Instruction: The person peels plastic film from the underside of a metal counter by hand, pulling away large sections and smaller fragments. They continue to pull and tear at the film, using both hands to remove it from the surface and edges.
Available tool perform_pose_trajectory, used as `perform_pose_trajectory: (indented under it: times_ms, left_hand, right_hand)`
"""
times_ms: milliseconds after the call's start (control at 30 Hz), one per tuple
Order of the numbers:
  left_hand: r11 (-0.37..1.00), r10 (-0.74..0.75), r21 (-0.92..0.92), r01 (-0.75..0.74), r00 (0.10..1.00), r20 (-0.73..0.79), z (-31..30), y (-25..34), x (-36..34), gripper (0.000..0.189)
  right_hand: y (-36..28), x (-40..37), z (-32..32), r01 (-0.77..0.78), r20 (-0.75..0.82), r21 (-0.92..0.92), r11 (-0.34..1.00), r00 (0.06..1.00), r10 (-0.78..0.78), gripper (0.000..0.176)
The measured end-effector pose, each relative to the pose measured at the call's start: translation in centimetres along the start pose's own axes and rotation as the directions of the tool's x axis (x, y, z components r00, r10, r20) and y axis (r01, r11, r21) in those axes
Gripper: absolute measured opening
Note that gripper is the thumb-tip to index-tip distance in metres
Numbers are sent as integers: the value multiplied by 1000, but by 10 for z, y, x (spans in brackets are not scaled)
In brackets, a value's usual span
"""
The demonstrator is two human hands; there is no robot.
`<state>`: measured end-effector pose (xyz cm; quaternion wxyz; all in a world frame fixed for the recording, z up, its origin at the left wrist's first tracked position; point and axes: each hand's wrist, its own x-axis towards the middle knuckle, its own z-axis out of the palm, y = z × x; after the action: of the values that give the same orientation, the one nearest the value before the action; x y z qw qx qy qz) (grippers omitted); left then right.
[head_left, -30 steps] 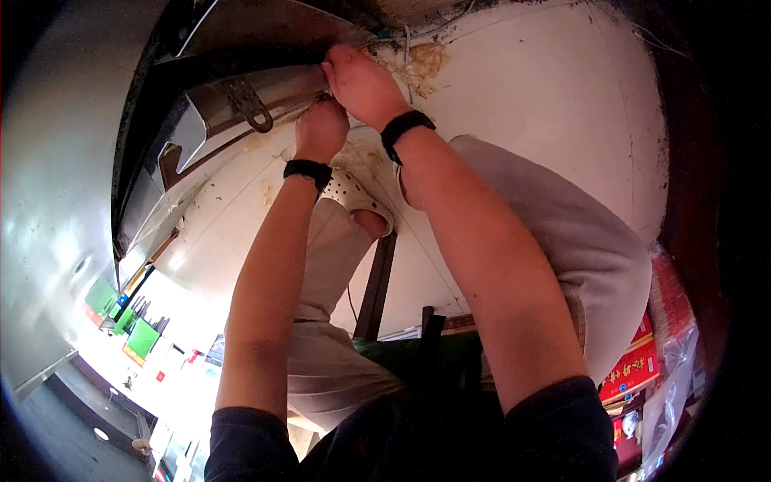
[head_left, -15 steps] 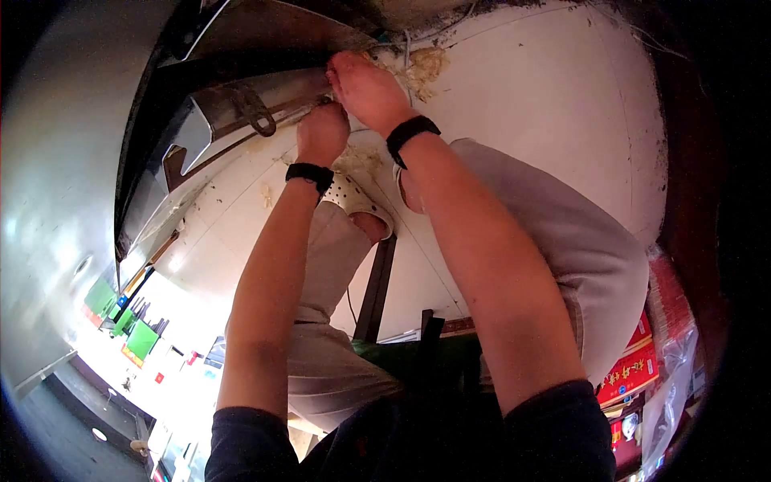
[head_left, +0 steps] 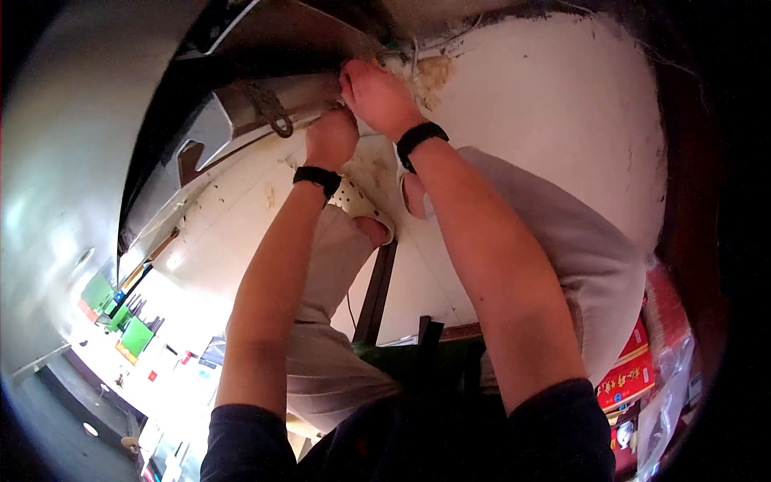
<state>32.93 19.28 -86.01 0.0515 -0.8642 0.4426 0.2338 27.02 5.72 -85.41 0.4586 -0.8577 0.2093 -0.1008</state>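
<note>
My left hand (head_left: 332, 139) is closed at the lower edge of a metal panel (head_left: 309, 90), its fingertips hidden. Just above and to the right, my right hand (head_left: 377, 95) has its fingers curled at the panel's right end, and what they hold is too small to make out. Black bands circle both wrists. A dark looped metal piece (head_left: 277, 120) hangs from the panel, left of my hands. Beneath my hands lies a stained pale floor (head_left: 554, 104) with yellowish residue (head_left: 434, 76).
At the left stands a large shiny metal surface (head_left: 64, 161). A perforated light shoe (head_left: 357, 210) is below my hands. Red boxes (head_left: 626, 377) and clear plastic wrap (head_left: 666, 402) lie at lower right. Thin cables run near the top.
The view has shifted slightly, so panel and hands appear a little lower and further right. Both hands remain close together at the same part of the panel.
</note>
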Motion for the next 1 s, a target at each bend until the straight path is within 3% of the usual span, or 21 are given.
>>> perform_pose_trajectory:
  times_ms: [100, 167, 300, 367, 433, 533, 600, 633, 700, 767, 800, 900, 1000]
  left_hand:
    - [996, 15, 84, -20, 999, 50, -10, 3, -1, 16]
    - [995, -81, -52, 80, 996, -22, -9, 5, -3, 14]
    - [997, 59, -50, -61, 997, -45, -15, 1, -8, 14]
    - [991, -39, -134, 28, 996, -82, -18, 6, -9, 14]
    - [981, -96, -174, 80, 992, -82, -6, 3, -7, 15]
    - [975, -61, -220, 32, 990, -124, 2, 2, 1, 16]
    - [987, -88, -133, 85, 996, -18, -8, 7, -4, 17]
    - [991, -27, -132, 14, 995, -100, 11, -1, 0, 19]
    - [970, -136, -218, 110, 984, -111, 5, 4, -8, 21]
    - [992, -92, -92, 90, 995, -24, 23, -4, -3, 24]
    - [981, -167, -110, 157, 982, -88, 18, 1, -6, 23]
    - [975, -162, -183, 122, 961, -224, -15, 14, -14, 22]
    - [974, -130, -200, 107, 986, -108, -16, 11, -16, 21]
  right_hand:
    - [-8, 6, -4, -82, 47, -5, 997, 995, 83, 19]
    - [-12, 6, -10, -66, 51, 37, 997, 997, 64, 20]
    - [-4, 4, -7, -60, 52, 26, 998, 997, 58, 21]
    - [-17, 1, -23, -183, 107, 158, 970, 980, 168, 24]
    - [-12, -4, -18, -126, 85, 225, 966, 990, 109, 23]
    - [-19, -1, -27, -169, 99, 161, 972, 983, 154, 22]
    - [-15, 0, -19, -110, 8, 136, 984, 994, 110, 20]
    - [-14, -2, -19, -139, -2, 134, 981, 990, 141, 17]
    - [2, -3, 1, -62, -23, 44, 997, 998, 63, 16]
    - [-3, 5, -6, -174, 85, 85, 981, 982, 167, 18]
    - [-7, 7, -10, -173, 114, 62, 983, 980, 166, 18]
    - [4, 20, -18, -158, 166, 80, 984, 976, 144, 20]
    - [0, 17, -24, -306, 290, 217, 927, 927, 239, 21]
